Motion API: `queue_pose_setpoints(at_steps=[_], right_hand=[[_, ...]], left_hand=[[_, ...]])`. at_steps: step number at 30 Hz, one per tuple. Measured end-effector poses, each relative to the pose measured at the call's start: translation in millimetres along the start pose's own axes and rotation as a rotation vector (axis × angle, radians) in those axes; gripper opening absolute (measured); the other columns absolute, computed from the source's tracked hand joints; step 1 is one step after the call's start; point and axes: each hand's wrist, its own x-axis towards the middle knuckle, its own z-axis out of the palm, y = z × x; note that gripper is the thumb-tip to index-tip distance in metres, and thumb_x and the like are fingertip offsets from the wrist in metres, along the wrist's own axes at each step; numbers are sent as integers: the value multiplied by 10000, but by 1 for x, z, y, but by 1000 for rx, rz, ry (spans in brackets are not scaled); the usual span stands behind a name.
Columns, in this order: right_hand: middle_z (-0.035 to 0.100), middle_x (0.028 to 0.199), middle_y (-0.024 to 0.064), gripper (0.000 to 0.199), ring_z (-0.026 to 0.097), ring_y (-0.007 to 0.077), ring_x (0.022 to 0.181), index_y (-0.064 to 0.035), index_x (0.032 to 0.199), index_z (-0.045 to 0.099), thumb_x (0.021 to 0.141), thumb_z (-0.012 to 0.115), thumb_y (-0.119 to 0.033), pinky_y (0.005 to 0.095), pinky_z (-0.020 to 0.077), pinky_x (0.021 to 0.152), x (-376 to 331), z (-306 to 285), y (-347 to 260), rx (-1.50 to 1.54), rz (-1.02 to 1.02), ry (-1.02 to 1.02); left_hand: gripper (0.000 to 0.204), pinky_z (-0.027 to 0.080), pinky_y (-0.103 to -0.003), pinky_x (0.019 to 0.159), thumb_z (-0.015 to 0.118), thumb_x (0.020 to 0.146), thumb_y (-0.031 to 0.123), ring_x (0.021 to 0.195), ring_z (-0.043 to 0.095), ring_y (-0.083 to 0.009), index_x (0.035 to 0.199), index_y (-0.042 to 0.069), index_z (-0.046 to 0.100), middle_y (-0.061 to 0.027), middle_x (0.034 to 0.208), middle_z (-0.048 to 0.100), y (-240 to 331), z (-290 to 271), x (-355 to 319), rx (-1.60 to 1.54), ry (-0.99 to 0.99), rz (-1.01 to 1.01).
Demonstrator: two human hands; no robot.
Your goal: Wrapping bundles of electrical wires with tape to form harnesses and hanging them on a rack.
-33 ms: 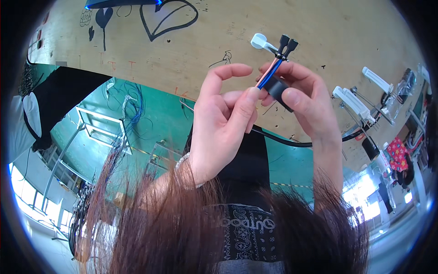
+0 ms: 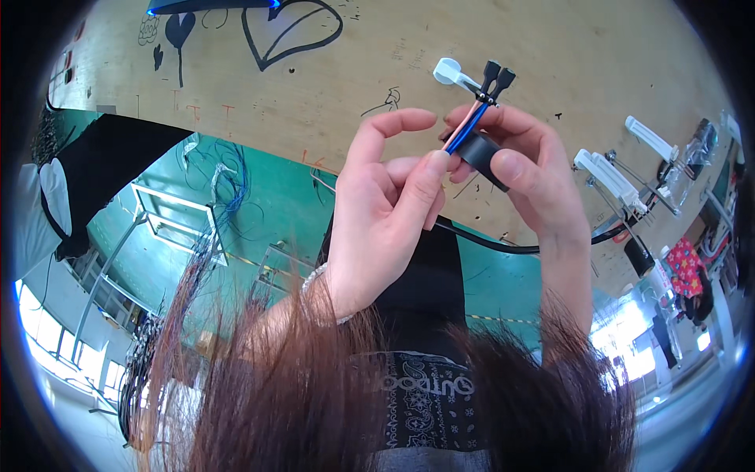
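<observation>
The left hand (image 2: 381, 193) grasps the blue and pink wires (image 2: 472, 126) with the thumb pressed on them; its index finger is raised and curved, its tip apart from the wires. The right hand (image 2: 543, 181) grasps the black tape roll (image 2: 481, 160) between thumb and fingers. The roll sits just right of the left thumb tip, close against the wires; contact cannot be told.

The wires slant up between the two sets of fingertips to two black connectors (image 2: 503, 81). A white holder (image 2: 449, 71) lies left of the connectors; contact is unclear.

The board (image 2: 354, 75) extends beyond the fingertips, its surface bare above the left index finger. Its near edge passes behind the hands. Below the fingers, a black cable (image 2: 499, 247) runs behind the right wrist. White fixtures (image 2: 609, 177) stand right of the right fingers, well apart from the roll.
</observation>
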Motion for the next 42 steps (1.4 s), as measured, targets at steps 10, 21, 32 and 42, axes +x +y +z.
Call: queue_pose_setpoints(at_steps=[10,21,32,42], right_hand=[[628,1032,126,452,670,204,914,-19,986,488,756,797,-255,327,542,844,8,-3,-2,160,-93,-161],[617,1000,129,469,664,199,850,-36,890,488,758,779,-379,313,561,737,-26,16,-15,169,-10,52],[597,1005,59,315,589,148,813,-24,1143,586,856,688,-105,288,488,746,-32,41,9,-637,-410,402],[487,1366,147,324,514,193,1185,2,1192,521,973,557,-234,347,402,994,8,35,38,77,-425,-36]], left_hand=[[166,368,-160,530,532,975,87,600,482,-22,1087,-29,499,-98,849,687,1,3,-3,-32,35,48],[78,482,-175,634,545,944,8,736,619,-50,1013,-18,519,-68,791,687,-13,7,-1,333,147,246],[234,330,-170,541,548,984,205,577,434,-30,982,-24,598,34,686,524,-5,-1,1,-123,3,-106],[239,220,-189,491,513,997,223,525,302,-13,922,11,591,72,621,414,0,-20,3,-314,-179,-266]])
